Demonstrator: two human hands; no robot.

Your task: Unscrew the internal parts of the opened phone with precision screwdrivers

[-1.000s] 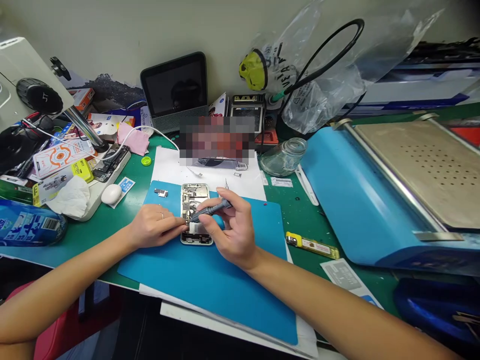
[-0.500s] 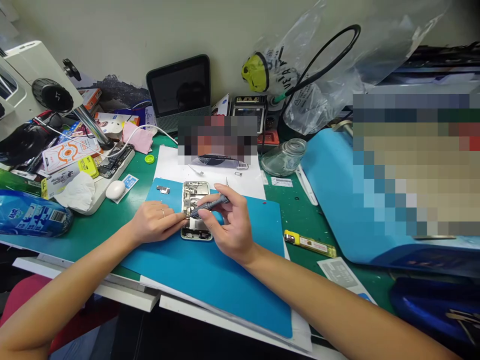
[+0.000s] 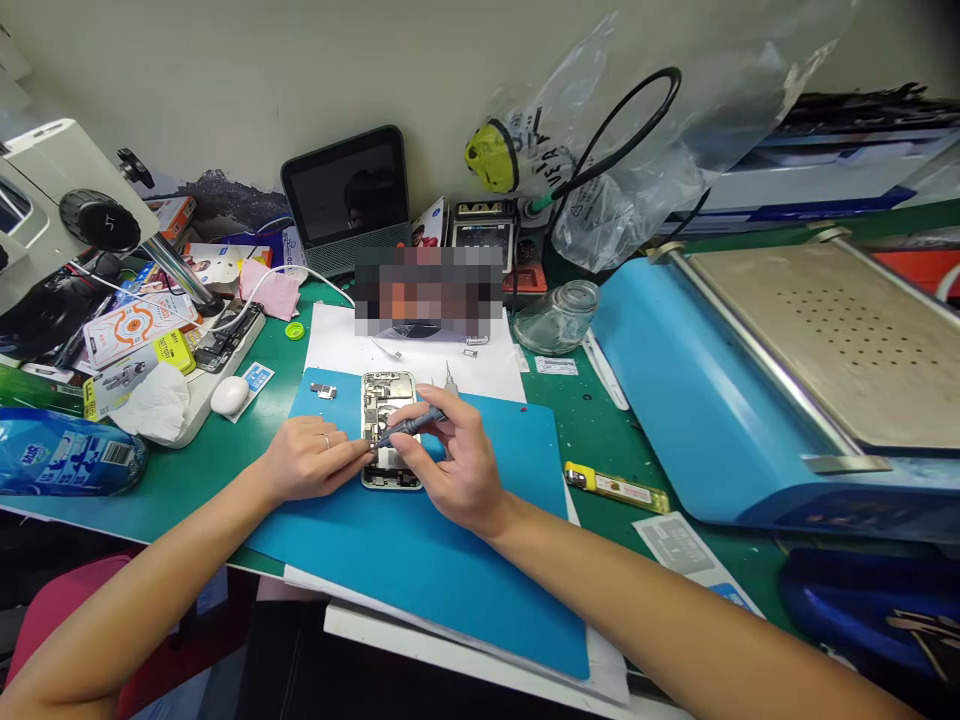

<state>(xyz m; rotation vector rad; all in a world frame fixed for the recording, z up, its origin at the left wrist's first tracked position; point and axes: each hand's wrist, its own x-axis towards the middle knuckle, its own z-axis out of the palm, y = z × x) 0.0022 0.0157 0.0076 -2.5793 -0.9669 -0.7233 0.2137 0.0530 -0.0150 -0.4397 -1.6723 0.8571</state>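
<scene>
An opened phone [image 3: 391, 470] lies on a blue mat [image 3: 450, 570], its inner parts showing. My right hand [image 3: 461, 465] grips a dark screwdriver [image 3: 411, 425] between thumb and fingers, its tip down at the phone's left side. My left hand [image 3: 311, 458] rests on the mat at the phone's left edge, fingers together and fingertips against the frame near the screwdriver tip. Whether those fingertips pinch something small is hidden. A small metal part [image 3: 323, 391] lies on the mat up and to the left of the phone. Tweezers [image 3: 451, 382] show behind my right hand.
A yellow cutter [image 3: 616, 487] and a glass jar [image 3: 557, 317] are right of the mat. Farther right stands a blue machine with a perforated plate [image 3: 847, 330]. At left are a microscope [image 3: 97, 220], a white mouse-like object [image 3: 229, 396] and a blue pouch [image 3: 71, 452].
The camera view has shifted slightly, showing more of the machine at right. The screwdriver is slightly lower and flatter in my right hand. My left hand stays at the phone's edge.
</scene>
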